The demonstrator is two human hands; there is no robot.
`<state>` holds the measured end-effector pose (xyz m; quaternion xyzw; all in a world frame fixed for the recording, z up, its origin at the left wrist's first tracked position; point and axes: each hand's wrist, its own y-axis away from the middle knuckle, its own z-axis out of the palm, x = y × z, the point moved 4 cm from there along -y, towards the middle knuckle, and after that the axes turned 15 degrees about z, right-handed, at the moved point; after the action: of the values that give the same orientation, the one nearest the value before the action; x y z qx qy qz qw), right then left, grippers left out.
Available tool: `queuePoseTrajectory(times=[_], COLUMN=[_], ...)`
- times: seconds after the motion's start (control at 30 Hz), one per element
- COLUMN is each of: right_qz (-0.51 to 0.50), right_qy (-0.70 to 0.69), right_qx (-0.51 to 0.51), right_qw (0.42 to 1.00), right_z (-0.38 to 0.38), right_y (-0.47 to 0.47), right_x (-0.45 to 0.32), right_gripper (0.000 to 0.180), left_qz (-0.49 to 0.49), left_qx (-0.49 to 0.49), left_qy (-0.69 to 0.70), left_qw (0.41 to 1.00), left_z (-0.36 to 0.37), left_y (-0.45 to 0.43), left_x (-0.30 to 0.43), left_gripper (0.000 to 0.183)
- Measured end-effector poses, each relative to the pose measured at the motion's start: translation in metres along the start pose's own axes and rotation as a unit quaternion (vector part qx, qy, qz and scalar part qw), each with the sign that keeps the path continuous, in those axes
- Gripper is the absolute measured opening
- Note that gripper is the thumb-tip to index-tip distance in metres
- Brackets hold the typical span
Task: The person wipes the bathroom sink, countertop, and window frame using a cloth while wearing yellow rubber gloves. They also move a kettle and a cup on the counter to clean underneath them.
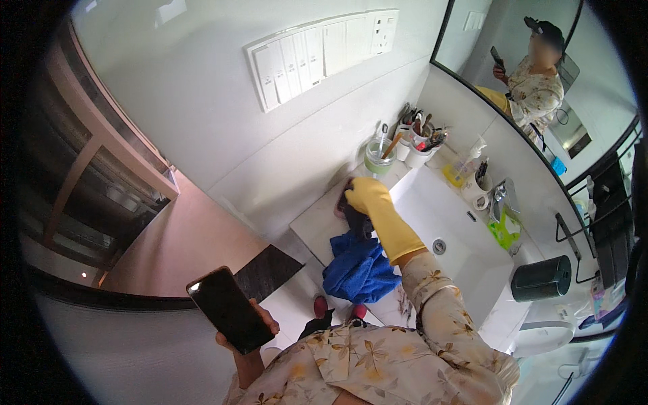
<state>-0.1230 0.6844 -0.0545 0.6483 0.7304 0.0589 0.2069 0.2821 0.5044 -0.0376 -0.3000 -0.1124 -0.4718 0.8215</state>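
My left hand [260, 319] is bare and holds a smartphone [228, 309] with a dark screen, away from the washbasin. On my right hand [368, 196] is a yellow rubber glove, its fingers curled over a dark cloth [358, 223] at the counter's left end. A pinkish-edged object [340, 205], too covered to identify, lies under or beside those fingers. Just below, a blue towel [359, 271] hangs in folds by the counter's front edge, against the dark cloth; whether the two are joined cannot be told.
The white washbasin [455, 273] lies right of my gloved hand. Behind the hand stand a glass jar [379, 158] with a toothbrush and white cups [419, 154] of brushes. Along the back are a soap bottle [455, 172], a chrome faucet [503, 195] and a black bin-like container [541, 278].
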Motion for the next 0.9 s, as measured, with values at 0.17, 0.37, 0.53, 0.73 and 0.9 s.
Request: queuePoseTrajectory(times=[0.17,0.37,0.53,0.73,0.9], right_qz=[0.059,0.024,-0.139,-0.130,-0.218], right_qy=[-0.151,-0.293,-0.362,0.000,-0.266], right_qx=[0.034,0.052,0.197,0.076,-0.201], right_qw=[0.986,0.954,0.901,0.989,0.917], right_z=[-0.017,-0.020,-0.033,0.117,0.086], right_y=[0.009,0.029,0.085,0.093,0.165], right_x=[0.017,0.006,-0.027,-0.093,-0.101], right_gripper=[0.045,0.043,0.037,0.034,0.047], left_qz=[0.007,0.012,0.000,-0.009,-0.014], left_qx=[0.010,-0.017,0.037,-0.038,-0.120], left_qy=[-0.001,-0.065,0.010,-0.003,-0.062], left_qw=[1.000,0.998,0.999,0.999,0.991], left_z=[-0.001,-0.005,-0.011,-0.002,-0.016], left_y=[0.007,0.002,0.011,-0.011,-0.024], left_x=[0.008,0.016,0.014,0.018,0.031], left_gripper=[0.111,0.111,0.111,0.114,0.109])
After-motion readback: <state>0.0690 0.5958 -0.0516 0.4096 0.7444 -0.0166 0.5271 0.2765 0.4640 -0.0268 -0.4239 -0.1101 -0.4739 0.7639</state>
